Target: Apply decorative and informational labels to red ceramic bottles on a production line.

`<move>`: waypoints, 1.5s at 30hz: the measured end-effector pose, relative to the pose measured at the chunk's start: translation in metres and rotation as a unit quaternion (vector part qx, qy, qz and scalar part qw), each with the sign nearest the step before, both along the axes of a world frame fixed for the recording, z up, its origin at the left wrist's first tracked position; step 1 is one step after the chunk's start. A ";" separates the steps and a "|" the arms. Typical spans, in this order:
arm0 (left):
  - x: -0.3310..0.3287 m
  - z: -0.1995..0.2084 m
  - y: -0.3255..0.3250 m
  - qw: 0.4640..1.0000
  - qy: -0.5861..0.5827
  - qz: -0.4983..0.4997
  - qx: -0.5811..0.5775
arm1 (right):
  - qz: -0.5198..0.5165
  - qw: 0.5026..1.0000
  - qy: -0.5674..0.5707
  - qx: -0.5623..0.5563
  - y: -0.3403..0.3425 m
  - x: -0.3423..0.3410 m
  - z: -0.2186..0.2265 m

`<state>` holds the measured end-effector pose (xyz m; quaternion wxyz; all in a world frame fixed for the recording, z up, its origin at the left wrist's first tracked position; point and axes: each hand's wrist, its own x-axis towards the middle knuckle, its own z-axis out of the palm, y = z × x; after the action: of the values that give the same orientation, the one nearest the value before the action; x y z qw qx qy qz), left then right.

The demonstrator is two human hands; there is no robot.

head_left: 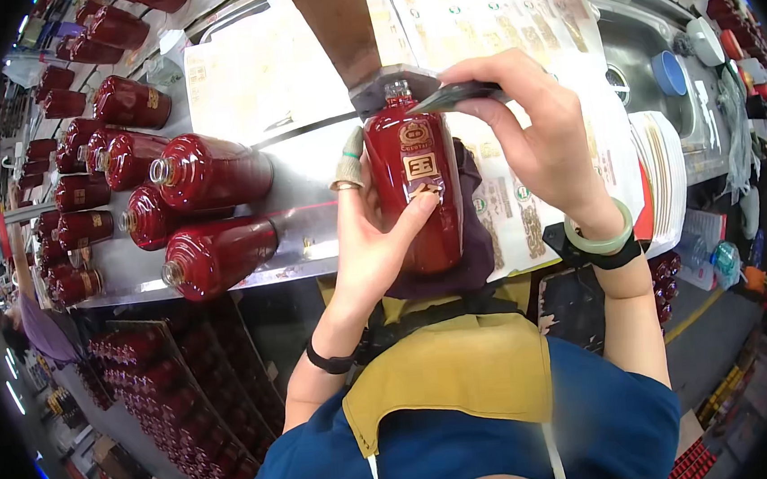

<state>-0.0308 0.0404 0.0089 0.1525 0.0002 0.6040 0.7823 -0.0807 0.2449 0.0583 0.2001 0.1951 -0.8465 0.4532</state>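
A glossy red glass bottle (414, 224) lies in front of me with its clear threaded neck pointing away. Gold labels (418, 165) decorate its front. My left hand (383, 239) grips the bottle from the left, its thumb pressed on a small gold piece low on the label area. A pale finger cot with a green band (350, 161) covers one of its fingers. In my right hand (527, 111), thumb and fingers pinch a dark, pointed tool (460, 95) that looks like tweezers. Its tip is at the bottle's shoulder, just below the neck.
Several red bottles (216, 176) lie on the metal table at left. White sheets with gold decals (501, 14) cover the table. A dark cloth (481, 223) sits under the bottle, and a brown post (335, 18) stands beyond it. A sink (643, 48) with a blue cup is at right.
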 end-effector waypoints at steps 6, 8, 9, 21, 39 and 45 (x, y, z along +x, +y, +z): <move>0.001 -0.002 -0.004 0.999 -0.024 -0.008 0.035 | 0.067 0.985 0.135 0.086 -0.007 -0.001 -0.011; 0.004 0.000 -0.009 0.999 -0.027 -0.010 0.039 | 0.075 0.967 0.187 0.158 -0.005 0.009 -0.019; 0.003 -0.005 -0.014 0.997 -0.033 0.001 0.066 | 0.109 0.960 0.209 0.153 -0.004 0.020 -0.028; 0.004 -0.005 -0.021 0.996 -0.044 0.013 0.075 | 0.091 0.961 0.234 0.113 0.008 0.000 -0.050; 0.003 -0.013 -0.033 0.995 0.050 0.080 -0.011 | 0.313 0.896 0.236 0.208 -0.028 0.046 -0.020; 0.003 0.002 -0.031 0.789 0.417 -0.076 -0.445 | 0.026 0.980 -0.165 -0.108 0.038 0.032 -0.019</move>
<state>-0.0275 0.0098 0.0114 -0.0722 0.3042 0.8881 0.3370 -0.0488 0.2830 0.0396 0.0661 0.1170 -0.8082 0.5734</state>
